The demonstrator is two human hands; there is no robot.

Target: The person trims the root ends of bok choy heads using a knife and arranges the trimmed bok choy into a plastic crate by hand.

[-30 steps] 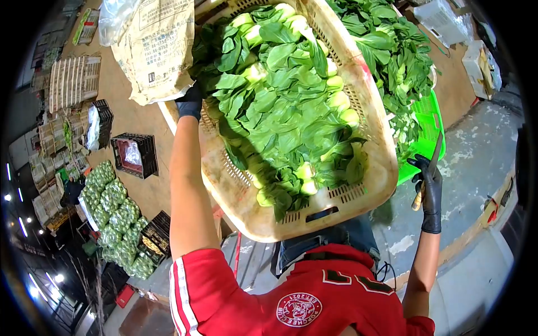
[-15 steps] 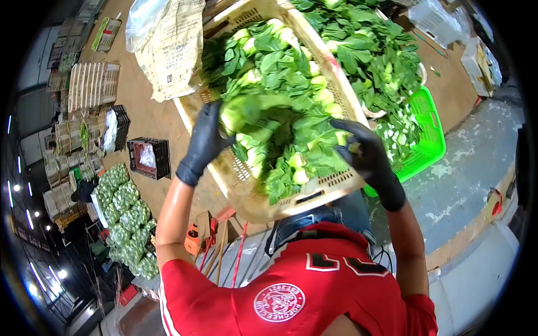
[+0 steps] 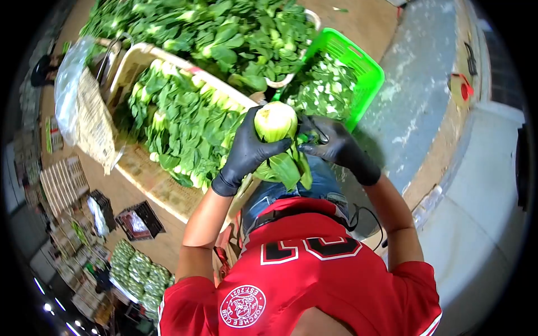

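My left hand [image 3: 252,147], in a black glove, is wrapped round a head of bok choy [image 3: 276,121]. Its pale cut base faces up and its green leaves hang below. Close against the right side of that head, my black-gloved right hand [image 3: 336,145] has its fingers curled and its thumb at the leaves. Something small and shiny shows among those fingers, too small to name. To the left, a cream plastic crate [image 3: 162,196] holds rows of bok choy [image 3: 185,123], bases outward.
A large heap of bok choy [image 3: 224,36] lies beyond the crate. A bright green basket [image 3: 367,75] with loose trimmed leaves [image 3: 325,89] stands beyond my right hand. Printed paper sacking [image 3: 95,120] hangs over the crate's left end. A dark crate [image 3: 139,221] sits on the floor.
My left hand has lifted the bok choy from over the crate and brought it right, turning its base up. My right hand has come in beside it. The view has swung right.
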